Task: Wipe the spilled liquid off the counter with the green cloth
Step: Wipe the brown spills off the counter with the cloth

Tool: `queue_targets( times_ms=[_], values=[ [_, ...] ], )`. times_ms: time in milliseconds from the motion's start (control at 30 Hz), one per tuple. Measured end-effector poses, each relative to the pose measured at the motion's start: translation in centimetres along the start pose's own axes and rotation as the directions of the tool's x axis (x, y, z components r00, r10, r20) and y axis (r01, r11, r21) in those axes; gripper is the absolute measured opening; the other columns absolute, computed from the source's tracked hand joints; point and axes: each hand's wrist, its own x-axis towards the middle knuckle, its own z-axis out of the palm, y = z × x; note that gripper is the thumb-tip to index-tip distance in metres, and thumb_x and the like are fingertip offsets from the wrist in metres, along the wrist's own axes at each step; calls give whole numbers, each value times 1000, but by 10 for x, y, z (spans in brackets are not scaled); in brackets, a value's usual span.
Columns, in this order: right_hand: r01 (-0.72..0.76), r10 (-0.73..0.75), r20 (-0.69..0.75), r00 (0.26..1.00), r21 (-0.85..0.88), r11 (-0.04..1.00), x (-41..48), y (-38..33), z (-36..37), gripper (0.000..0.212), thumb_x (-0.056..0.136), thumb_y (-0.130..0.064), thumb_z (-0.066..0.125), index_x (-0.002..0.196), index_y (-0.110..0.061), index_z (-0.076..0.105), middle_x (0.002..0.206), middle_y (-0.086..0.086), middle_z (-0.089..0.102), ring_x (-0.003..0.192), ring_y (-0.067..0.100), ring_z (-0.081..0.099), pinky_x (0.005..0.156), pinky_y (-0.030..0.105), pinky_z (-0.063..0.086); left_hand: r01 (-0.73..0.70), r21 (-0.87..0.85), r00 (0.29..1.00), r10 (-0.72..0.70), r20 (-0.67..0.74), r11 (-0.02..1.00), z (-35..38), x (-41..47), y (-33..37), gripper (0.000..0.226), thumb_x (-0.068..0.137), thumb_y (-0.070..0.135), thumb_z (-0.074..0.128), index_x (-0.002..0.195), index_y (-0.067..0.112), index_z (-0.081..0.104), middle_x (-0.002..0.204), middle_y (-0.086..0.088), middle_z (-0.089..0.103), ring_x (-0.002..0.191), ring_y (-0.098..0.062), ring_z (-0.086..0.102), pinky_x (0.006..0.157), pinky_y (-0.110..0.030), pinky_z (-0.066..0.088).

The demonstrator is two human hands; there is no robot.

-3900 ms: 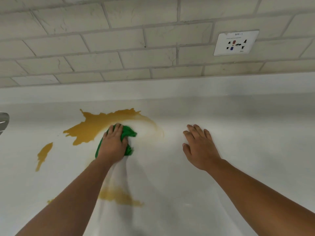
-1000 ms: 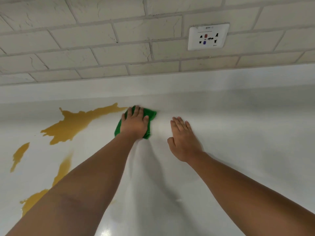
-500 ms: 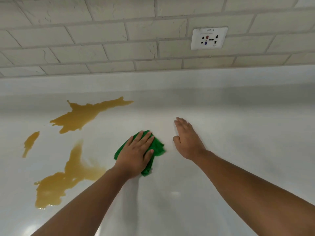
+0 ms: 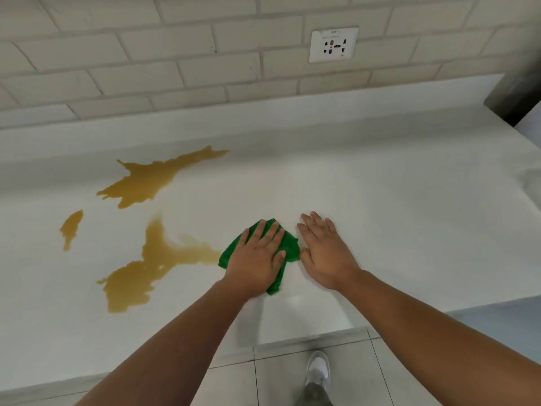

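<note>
The green cloth [image 4: 231, 254] lies crumpled on the white counter [image 4: 409, 215], a little right of centre. My left hand [image 4: 257, 257] presses flat on top of it, fingers spread, covering most of it. The cloth's left edge touches the right end of the near brown spill [image 4: 140, 276]. A second brown patch [image 4: 152, 178] lies further back, and a small one [image 4: 71, 227] sits at the left. My right hand [image 4: 325, 256] rests palm down on the bare counter just right of the cloth, holding nothing.
A tiled wall with a white socket [image 4: 333, 45] rises behind the counter. A dark object [image 4: 518, 92] juts in at the upper right. The counter's front edge runs below my forearms, with floor tiles and a grey shoe [image 4: 318, 367] beneath.
My left hand has dragged the cloth from the back of the counter toward the front. The streak near the back wall is gone. My right hand stayed flat on the counter.
</note>
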Motion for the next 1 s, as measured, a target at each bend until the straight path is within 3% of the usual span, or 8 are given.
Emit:
queue_targets(
  times_ms=[167,267,367,433,633,767,833,1000],
  values=[
    [-19,22,41,999,-63,998,-7,-32,11,87,82,-49,-7,158,-11,14,166,6,1,152,20,-8,123,40,-7,-27,10,999,27,-19,1000,7,-83,-51,62,101,54,7,157,28,5,163,12,-7,149,-9,-17,123,-40,-3],
    [-36,41,58,997,-79,996,-13,-45,18,88,82,-51,-9,158,-12,11,166,5,-1,152,19,-9,123,40,-6,109,-11,993,-110,-34,994,3,-94,-83,65,98,55,5,157,28,6,163,11,-6,150,-12,-13,123,-38,-4],
    [-59,64,62,996,-78,995,-18,-51,25,88,82,-51,-9,158,-12,12,166,5,0,152,20,-7,123,39,-7,268,-12,962,-268,-55,963,-1,-67,-89,61,103,49,10,158,22,9,165,4,0,152,-21,-6,122,-45,1],
    [-60,65,62,996,-79,995,-21,-52,29,87,83,-50,-8,158,-12,15,166,5,2,153,20,-5,123,39,-5,286,-16,957,-287,-45,958,-4,-45,-73,60,103,47,10,158,20,8,165,2,0,152,-24,-5,122,-48,2],
    [-45,47,42,998,-49,998,-22,-47,28,85,84,-47,-6,157,-13,20,166,4,8,152,18,2,123,32,-5,-42,-10,999,42,-3,999,9,-73,-16,60,104,48,14,158,22,10,165,4,2,151,-18,-8,123,-46,0],
    [-41,42,25,999,-61,997,-24,-47,28,82,86,-46,-4,157,-13,20,166,4,8,152,17,2,123,32,-5,-101,-22,995,101,-7,995,16,-125,-39,61,102,53,13,157,29,9,162,13,-4,150,-10,-14,123,-40,-3],
    [-40,42,25,999,-63,997,-24,-46,29,81,86,-47,-4,157,-14,18,166,2,6,152,16,0,122,32,-6,-45,-22,999,45,-30,999,12,-130,-66,63,100,56,9,157,30,11,163,13,-1,150,-10,-11,123,-39,0],
    [-41,42,19,999,-32,999,-25,-44,30,81,86,-48,-4,158,-16,16,166,0,4,152,14,-3,123,31,-7,298,-31,952,-300,-61,954,-5,-70,-102,62,102,49,8,158,22,10,165,4,2,152,-20,-3,123,-44,2]
  ],
)
